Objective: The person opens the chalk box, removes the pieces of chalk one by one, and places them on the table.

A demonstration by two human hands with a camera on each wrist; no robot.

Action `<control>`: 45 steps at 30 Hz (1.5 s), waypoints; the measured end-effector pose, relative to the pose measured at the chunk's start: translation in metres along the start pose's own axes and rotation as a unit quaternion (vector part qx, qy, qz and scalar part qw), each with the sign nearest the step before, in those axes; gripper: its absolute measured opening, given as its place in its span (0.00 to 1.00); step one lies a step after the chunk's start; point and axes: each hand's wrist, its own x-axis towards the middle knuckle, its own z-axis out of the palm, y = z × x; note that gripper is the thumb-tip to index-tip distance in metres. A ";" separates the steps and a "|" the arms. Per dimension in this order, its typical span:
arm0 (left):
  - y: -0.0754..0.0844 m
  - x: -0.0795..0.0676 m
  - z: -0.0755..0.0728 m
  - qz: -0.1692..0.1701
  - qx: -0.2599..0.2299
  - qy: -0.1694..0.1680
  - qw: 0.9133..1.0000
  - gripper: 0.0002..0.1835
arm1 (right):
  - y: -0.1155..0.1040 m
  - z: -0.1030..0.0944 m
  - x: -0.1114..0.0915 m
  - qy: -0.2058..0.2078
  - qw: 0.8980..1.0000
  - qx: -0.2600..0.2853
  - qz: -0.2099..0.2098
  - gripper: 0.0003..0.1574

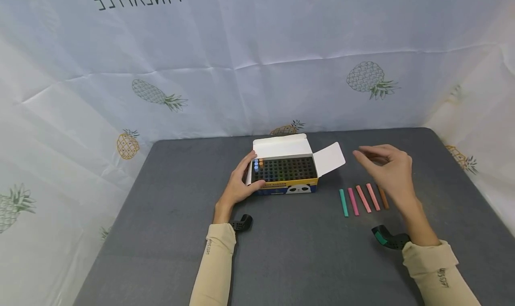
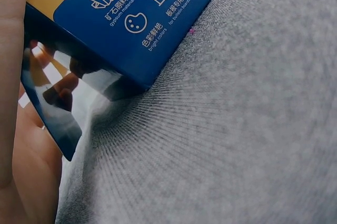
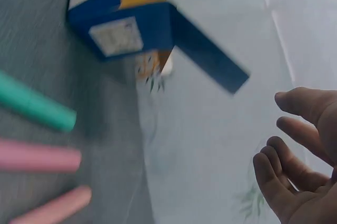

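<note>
An open chalk box, blue and yellow with a panda face, stands near the back of the table. My left hand holds its left end, thumb at the front edge and fingers at the far left corner. Inside, a black holder full of holes bears blue chalks and orange chalk at its left end. To the right of the box, my right hand hovers with loosely bent fingers and nothing between them. Below it lie a teal chalk, a magenta chalk, pink chalks and a brown chalk.
The box's white lid is raised at the back, and a side flap sticks out to the right. A pineapple-print cloth hangs behind the grey table.
</note>
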 end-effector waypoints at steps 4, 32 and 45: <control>-0.001 0.000 0.000 -0.002 0.001 0.003 1.000 0.53 | -0.016 0.016 0.004 -0.013 1.000 0.012 -0.022 0.14; 0.001 0.001 -0.001 -0.003 0.002 0.003 1.000 0.54 | -0.065 0.124 0.001 -0.162 0.981 0.087 -0.064 0.13; 0.000 0.001 -0.001 0.014 -0.022 0.005 1.000 0.46 | -0.069 0.166 -0.001 -0.195 0.974 0.088 -0.073 0.13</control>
